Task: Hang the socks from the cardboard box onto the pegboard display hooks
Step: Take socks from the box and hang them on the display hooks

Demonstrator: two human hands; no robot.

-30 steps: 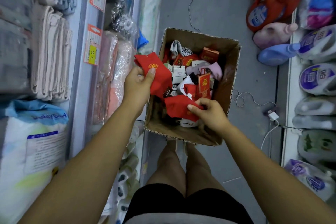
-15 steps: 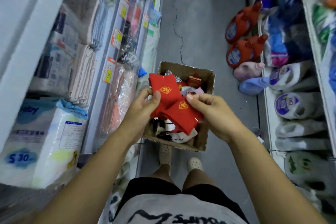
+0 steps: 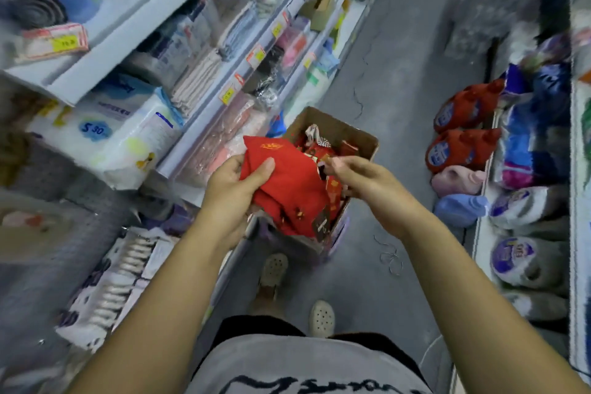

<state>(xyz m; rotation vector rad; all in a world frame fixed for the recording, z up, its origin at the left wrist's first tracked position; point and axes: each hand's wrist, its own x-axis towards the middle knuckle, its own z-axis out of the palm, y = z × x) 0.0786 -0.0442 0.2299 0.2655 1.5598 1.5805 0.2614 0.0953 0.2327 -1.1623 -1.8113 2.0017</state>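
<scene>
Head view: left hand (image 3: 233,189) is clamping red socks (image 3: 287,185) above cardboard box (image 3: 355,135); right hand (image 3: 367,182) is curling beside them, grip unclear. Pegboard is not showing; hanging is judged pending, 0 hung.

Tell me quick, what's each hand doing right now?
Left hand: holding the bunch of red socks, thumb on top.
Right hand: fingers curled at the socks' edge; too blurry to tell whether they pinch anything.
</scene>
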